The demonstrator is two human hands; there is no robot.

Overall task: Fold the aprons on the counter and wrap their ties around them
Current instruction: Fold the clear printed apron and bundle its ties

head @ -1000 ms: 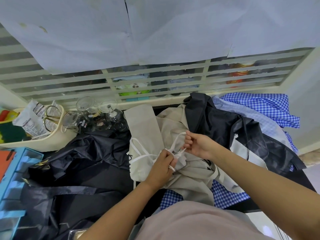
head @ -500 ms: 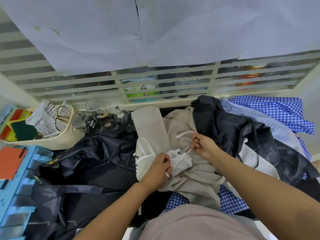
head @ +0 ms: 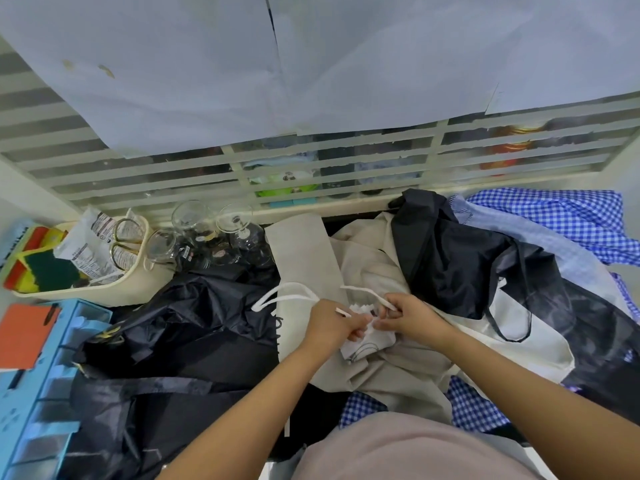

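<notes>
White cord is the busy part of the head view. Half a second ago the right hand (head: pixel 410 315) held its stretch of the white tie (head: pixel 287 295) lifted off to the right, apart from the left hand (head: pixel 332 323). Now the two hands have closed in until they almost touch, just over the small white bundle (head: pixel 369 342) of gathered cloth. I read that as a turn of the tie being drawn snug round the bundle, so the wrap on this piece looks part-way done and not yet secured.

The left fingers (head: pixel 356 330) are curled tight on the tie, with a short end poking out above the knuckles. A slack loop trails out to the left across the folded beige apron (head: pixel 304 258). The right fingers (head: pixel 385 308) pinch another strand, which runs away toward the far left. The bundle sits directly under and between both sets of fingers, touching them, on the loose beige cloth (head: pixel 388 375).

Around it, unfolded aprons hide the bench: a black apron (head: pixel 180 327) to the left, another black one (head: pixel 450 258) to the far right, and a blue checked apron (head: pixel 554 216) beyond it.
</notes>
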